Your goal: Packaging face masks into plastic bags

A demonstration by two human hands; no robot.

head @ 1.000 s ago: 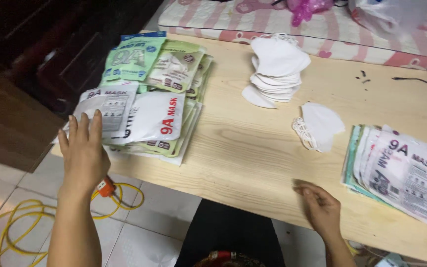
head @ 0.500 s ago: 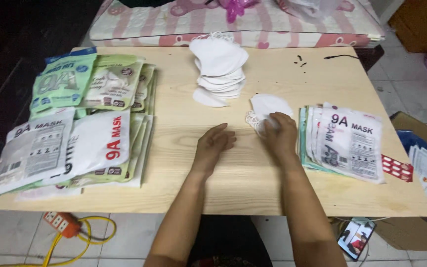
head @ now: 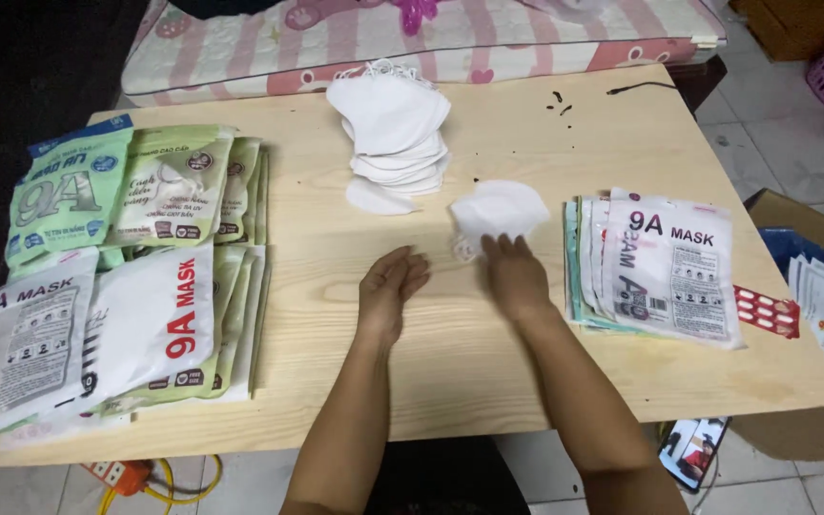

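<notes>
1. While my right hand [head: 515, 277] rests its fingertips on the loose white mask [head: 498, 212], my left hand [head: 388, 291] lies open and empty on the bare wood, palm turned half up, just beside it at nine o'clock.
2. As I judge it, I am at the pick-up step: the mask is touched but not yet gripped, my right fingers lying flat and spread against its near edge.
3. The next move, I think, calls for a light pinch at that edge, since the mask is thin, soft and limp and would crumple under a hard squeeze.
4. The loose mask sits near the middle of the table [head: 488, 381], at twelve o'clock from my right hand; it is a folded, rounded shape of matte white fabric, with its ear loops bunched at the lower left corner.
5. At eleven o'clock from it stands the stack of white masks [head: 391, 133], the same cloth, piled unevenly and leaning.
6. At three o'clock lies a fanned pile of flat pouches [head: 665, 262], glossy white film with printed fronts.
7. At nine o'clock, well apart, spread more pouches [head: 126, 277], green and white, slick and overlapping.
</notes>
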